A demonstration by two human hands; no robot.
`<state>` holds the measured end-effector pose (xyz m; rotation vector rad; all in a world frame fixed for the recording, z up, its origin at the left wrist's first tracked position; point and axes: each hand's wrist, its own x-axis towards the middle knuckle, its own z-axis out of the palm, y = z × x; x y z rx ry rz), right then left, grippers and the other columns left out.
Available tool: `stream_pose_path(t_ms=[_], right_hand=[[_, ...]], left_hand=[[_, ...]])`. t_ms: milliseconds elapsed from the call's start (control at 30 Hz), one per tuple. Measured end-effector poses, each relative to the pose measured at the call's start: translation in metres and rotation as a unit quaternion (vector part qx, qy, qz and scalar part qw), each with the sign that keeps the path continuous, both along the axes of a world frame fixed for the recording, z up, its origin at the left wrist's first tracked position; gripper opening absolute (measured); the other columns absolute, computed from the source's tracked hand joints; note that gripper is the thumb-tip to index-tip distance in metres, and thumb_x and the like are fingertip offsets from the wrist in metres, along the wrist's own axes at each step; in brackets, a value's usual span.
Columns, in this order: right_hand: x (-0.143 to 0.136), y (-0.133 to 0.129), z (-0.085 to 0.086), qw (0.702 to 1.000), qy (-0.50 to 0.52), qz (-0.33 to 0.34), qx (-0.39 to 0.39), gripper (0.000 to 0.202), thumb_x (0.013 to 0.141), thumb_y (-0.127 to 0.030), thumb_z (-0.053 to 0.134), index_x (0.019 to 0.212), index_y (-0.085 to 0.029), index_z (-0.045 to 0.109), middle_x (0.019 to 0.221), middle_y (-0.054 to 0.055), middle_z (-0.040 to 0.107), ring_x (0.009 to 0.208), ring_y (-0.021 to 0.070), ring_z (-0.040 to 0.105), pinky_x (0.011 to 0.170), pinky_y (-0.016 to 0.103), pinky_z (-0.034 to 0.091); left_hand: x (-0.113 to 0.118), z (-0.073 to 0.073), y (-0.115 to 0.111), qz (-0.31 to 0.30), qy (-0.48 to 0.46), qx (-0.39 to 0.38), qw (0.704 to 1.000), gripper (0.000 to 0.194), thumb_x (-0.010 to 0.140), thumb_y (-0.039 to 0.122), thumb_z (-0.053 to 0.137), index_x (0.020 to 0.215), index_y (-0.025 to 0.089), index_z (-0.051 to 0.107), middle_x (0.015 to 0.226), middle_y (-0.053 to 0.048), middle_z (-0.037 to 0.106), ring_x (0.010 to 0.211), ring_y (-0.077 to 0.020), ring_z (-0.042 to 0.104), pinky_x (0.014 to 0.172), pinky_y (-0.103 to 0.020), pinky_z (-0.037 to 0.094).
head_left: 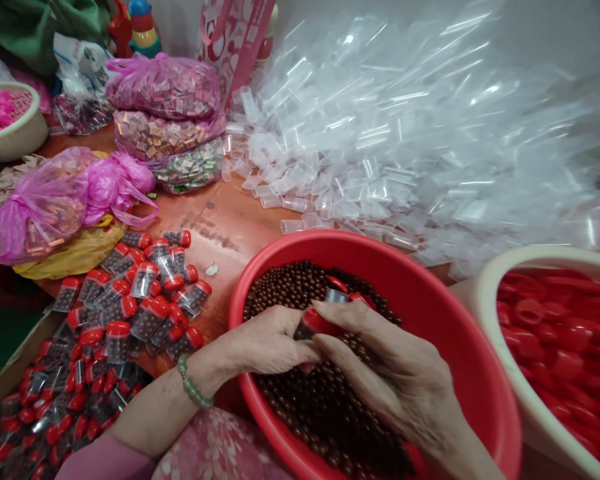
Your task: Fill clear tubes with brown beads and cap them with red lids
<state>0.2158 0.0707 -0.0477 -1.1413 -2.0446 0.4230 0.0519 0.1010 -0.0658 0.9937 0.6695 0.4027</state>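
Over a red basin (445, 347) of small dark-brown beads (300, 287), my two hands meet at one small clear bottle with a red cap (316, 321). My left hand (270, 340), with a green bracelet at the wrist, grips the bottle's body, which its fingers mostly hide. The thumb and fingers of my right hand (395, 367) close round the red cap. Just beyond, a clear tube (337, 295) and red caps (361, 299) lie on the beads, partly covered by my right hand.
Filled red-capped bottles (145, 293) pile at the left, spilling down into a box. A big heap of clear empty tubes (380, 153) covers the back right. Right of the basin stands a cream tub (485, 287) of red caps. Pink bags (165, 87) sit back left.
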Motion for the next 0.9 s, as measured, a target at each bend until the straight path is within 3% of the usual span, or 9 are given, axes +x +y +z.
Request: stream_pose_path(t_ms=[67,200,300,433,533,667,767,900], right_hand=[[-0.002,-0.002,0.001,0.999,-0.037,0.007,0.014,0.037,0.087,-0.029,0.062,0.124,-0.027,0.057,0.101,0.008,0.072,0.086,0.024,0.071,0.077,0.04,0.059],[-0.01,-0.004,-0.004,0.991,-0.131,-0.003,0.037,0.084,0.077,-0.059,0.065,0.142,-0.015,0.036,0.114,0.02,0.064,0.102,0.0352,0.064,0.082,0.052,0.055],[-0.016,-0.003,-0.01,0.986,-0.145,-0.021,0.076,0.078,0.084,-0.047,0.062,0.144,-0.011,0.029,0.118,0.023,0.06,0.107,0.0358,0.061,0.084,0.053,0.054],[-0.017,-0.001,-0.013,0.989,-0.103,-0.046,0.094,0.072,0.082,-0.034,0.063,0.142,-0.013,0.03,0.111,0.019,0.061,0.098,0.0317,0.064,0.079,0.047,0.056],[-0.015,0.002,-0.011,0.992,-0.086,-0.032,0.085,0.065,0.079,-0.028,0.062,0.136,-0.015,0.034,0.104,0.015,0.063,0.09,0.0283,0.066,0.073,0.042,0.057],[-0.011,0.008,-0.005,0.99,-0.095,-0.023,0.103,0.058,0.077,-0.027,0.062,0.129,-0.015,0.04,0.102,0.014,0.064,0.087,0.0265,0.066,0.072,0.04,0.056],[-0.008,0.009,0.0,0.987,-0.099,-0.029,0.122,0.056,0.077,-0.03,0.062,0.127,-0.015,0.042,0.097,0.012,0.066,0.083,0.0254,0.066,0.071,0.039,0.055],[-0.004,0.008,0.003,0.981,-0.11,-0.033,0.156,0.053,0.078,-0.03,0.061,0.125,-0.013,0.044,0.098,0.014,0.068,0.086,0.0263,0.067,0.076,0.04,0.055]], left_hand=[[0.0,0.002,0.0,0.011,-0.004,-0.013,1.0,0.033,0.075,0.028,0.072,0.055,0.015,0.049,0.053,0.007,0.045,0.053,-0.0067,0.038,0.055,-0.023,0.03],[0.0,0.005,0.0,0.067,-0.051,-0.062,0.995,0.048,0.061,0.055,0.079,0.062,0.013,0.056,0.058,0.004,0.052,0.055,-0.0076,0.045,0.056,-0.022,0.033],[-0.001,0.005,0.0,0.069,-0.072,-0.102,0.99,0.059,0.058,0.069,0.073,0.063,0.012,0.059,0.06,0.001,0.056,0.055,-0.0083,0.049,0.056,-0.022,0.037],[-0.001,0.004,0.006,0.041,-0.113,-0.185,0.975,0.082,0.064,0.09,0.042,0.064,0.011,0.064,0.06,-0.006,0.062,0.059,-0.0145,0.059,0.06,-0.025,0.046],[0.003,0.007,0.01,0.047,-0.119,-0.228,0.965,0.085,0.077,0.084,0.03,0.072,0.008,0.067,0.06,-0.009,0.065,0.061,-0.0171,0.063,0.062,-0.027,0.049],[0.015,0.016,0.009,0.11,-0.109,-0.267,0.951,0.063,0.094,0.057,0.031,0.085,0.007,0.068,0.059,-0.008,0.065,0.049,-0.0144,0.059,0.054,-0.026,0.049],[0.027,0.027,0.003,0.206,-0.092,-0.263,0.938,0.043,0.095,0.037,0.035,0.087,0.01,0.066,0.055,-0.004,0.063,0.04,-0.0113,0.053,0.047,-0.023,0.045],[0.041,0.04,-0.005,0.293,-0.046,-0.23,0.927,0.035,0.09,0.029,0.037,0.077,0.012,0.064,0.049,0.001,0.057,0.035,-0.0086,0.047,0.042,-0.02,0.041]])
